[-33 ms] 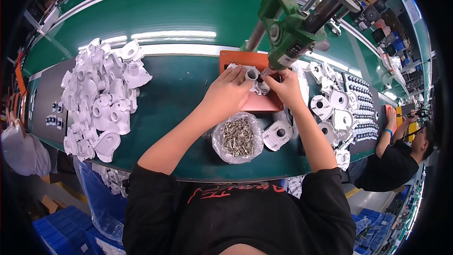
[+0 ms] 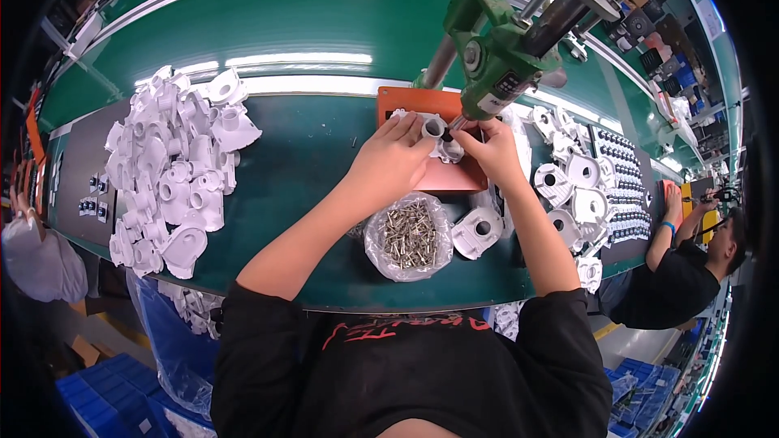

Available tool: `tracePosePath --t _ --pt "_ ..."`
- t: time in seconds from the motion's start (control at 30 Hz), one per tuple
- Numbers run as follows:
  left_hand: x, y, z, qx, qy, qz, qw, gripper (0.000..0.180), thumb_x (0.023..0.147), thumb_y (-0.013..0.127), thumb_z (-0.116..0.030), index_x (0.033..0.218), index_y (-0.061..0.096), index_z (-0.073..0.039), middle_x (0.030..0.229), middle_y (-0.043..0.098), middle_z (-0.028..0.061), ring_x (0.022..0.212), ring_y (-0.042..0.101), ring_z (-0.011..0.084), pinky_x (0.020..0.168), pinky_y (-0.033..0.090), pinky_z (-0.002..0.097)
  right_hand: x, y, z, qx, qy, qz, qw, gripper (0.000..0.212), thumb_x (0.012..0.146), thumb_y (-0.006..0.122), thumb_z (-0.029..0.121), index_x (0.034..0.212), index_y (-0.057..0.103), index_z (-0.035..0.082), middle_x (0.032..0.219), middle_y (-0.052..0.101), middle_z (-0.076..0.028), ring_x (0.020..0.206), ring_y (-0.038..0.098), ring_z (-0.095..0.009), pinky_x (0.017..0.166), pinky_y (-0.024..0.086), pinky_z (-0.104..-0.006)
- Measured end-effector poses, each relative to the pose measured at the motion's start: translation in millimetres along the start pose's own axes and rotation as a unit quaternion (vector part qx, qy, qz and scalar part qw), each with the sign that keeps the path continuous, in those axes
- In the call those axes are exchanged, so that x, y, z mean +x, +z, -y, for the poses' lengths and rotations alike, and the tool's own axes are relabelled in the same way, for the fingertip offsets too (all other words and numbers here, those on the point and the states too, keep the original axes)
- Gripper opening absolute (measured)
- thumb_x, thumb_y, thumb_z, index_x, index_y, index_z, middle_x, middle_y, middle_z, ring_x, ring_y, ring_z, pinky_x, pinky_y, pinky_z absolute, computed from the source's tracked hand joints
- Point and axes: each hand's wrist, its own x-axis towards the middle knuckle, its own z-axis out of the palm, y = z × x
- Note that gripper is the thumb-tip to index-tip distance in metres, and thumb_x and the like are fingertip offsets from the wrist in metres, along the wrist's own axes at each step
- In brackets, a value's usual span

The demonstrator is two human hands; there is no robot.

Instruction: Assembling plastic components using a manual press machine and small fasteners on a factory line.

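white part (image 2: 431, 135) on orange base (image 2: 454, 179), beneath green press (image 2: 505, 73) | left hand (image 2: 395, 154): fingers clamped on it | right hand (image 2: 496, 151): cannot tell fingers' closure | probably light, stiff, smooth; best held by sides

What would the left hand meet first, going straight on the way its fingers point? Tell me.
The left hand would first meet the white plastic part, at its round tube. The fingertips look right beside it; depth leaves unclear whether they touch it.
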Motion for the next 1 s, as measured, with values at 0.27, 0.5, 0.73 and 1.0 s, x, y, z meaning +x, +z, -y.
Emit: tracePosePath --t 0.27,0.5,0.73,1.0 --pt "1 0 -1 0.007 -0.008 0.021 1.000 0.026 0.078 0.059 -0.012 0.100 0.057 0.001 0.114 0.058 0.0250 0.112 0.054 0.0355 0.100 0.039 0.0433 -11 -3 -3 -0.201 -0.237 0.001 0.951 0.017 0.073 0.063 0.001 0.089 0.067 0.001 0.100 0.061 -0.012 0.100 0.053 -0.029 0.084 0.045 -0.0357" --pt "1 -1 -1 0.005 -0.006 0.016 1.000 0.026 0.078 0.059 -0.013 0.100 0.057 0.001 0.114 0.058 0.0244 0.113 0.054 0.0352 0.100 0.039 0.0432 -31 -2 14 -0.301 -0.245 0.031 0.921 0.028 0.077 0.057 0.001 0.103 0.065 0.003 0.113 0.057 -0.015 0.111 0.046 -0.033 0.094 0.038 -0.0390" --pt "1 -1 -3 0.007 -0.007 0.007 1.000 0.023 0.077 0.060 -0.011 0.097 0.057 0.000 0.114 0.058 0.0258 0.113 0.054 0.0357 0.100 0.039 0.0437 -45 -17 8 -0.272 -0.224 -0.021 0.936 0.026 0.083 0.057 0.010 0.107 0.064 0.003 0.125 0.054 -0.017 0.115 0.048 -0.031 0.097 0.037 -0.0381" --pt "-2 -2 -1 -0.007 -0.015 -0.020 1.000 0.020 0.076 0.060 -0.011 0.092 0.057 0.000 0.111 0.059 0.0256 0.109 0.056 0.0367 0.098 0.041 0.0438 23 -97 59 -0.061 -0.237 -0.275 0.930 0.024 0.094 0.041 0.008 0.099 0.062 -0.003 0.110 0.062 -0.013 0.099 0.059 -0.020 0.087 0.044 -0.0318"
